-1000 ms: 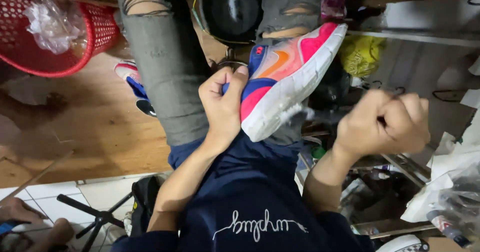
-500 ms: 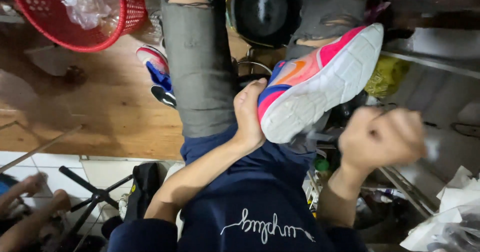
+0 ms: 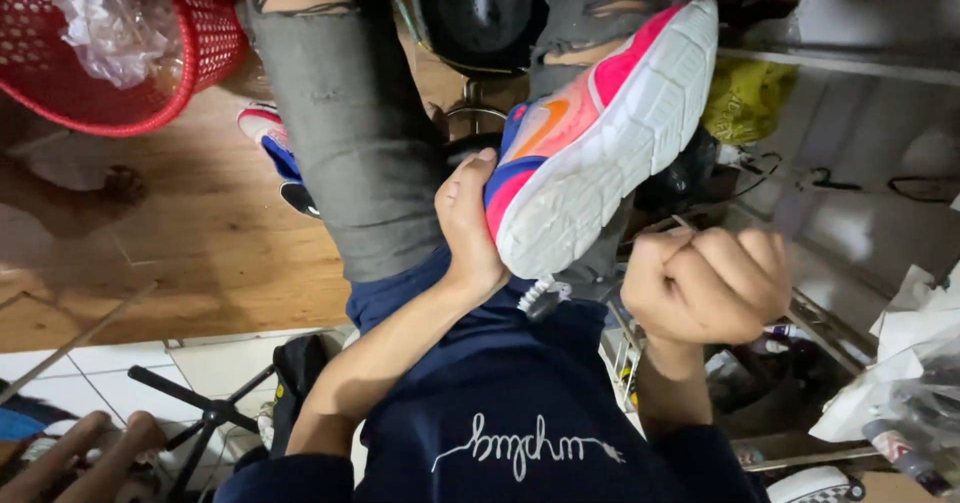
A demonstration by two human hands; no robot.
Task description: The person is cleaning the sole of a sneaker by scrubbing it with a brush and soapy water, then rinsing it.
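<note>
— Where's the camera looking from?

— From the person's head, pointing straight down over the chest and lap, very close. The left hand [image 3: 470, 225] and right hand [image 3: 710, 285] fill the middle.

— Any second view?

— No, just this one. The wooden floor [image 3: 190, 243] runs along the left edge.

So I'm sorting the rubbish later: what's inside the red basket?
The red basket holds crumpled clear plastic. Whatever lies beneath the plastic is covered, and the picture's edge cuts off part of the basket.
</note>
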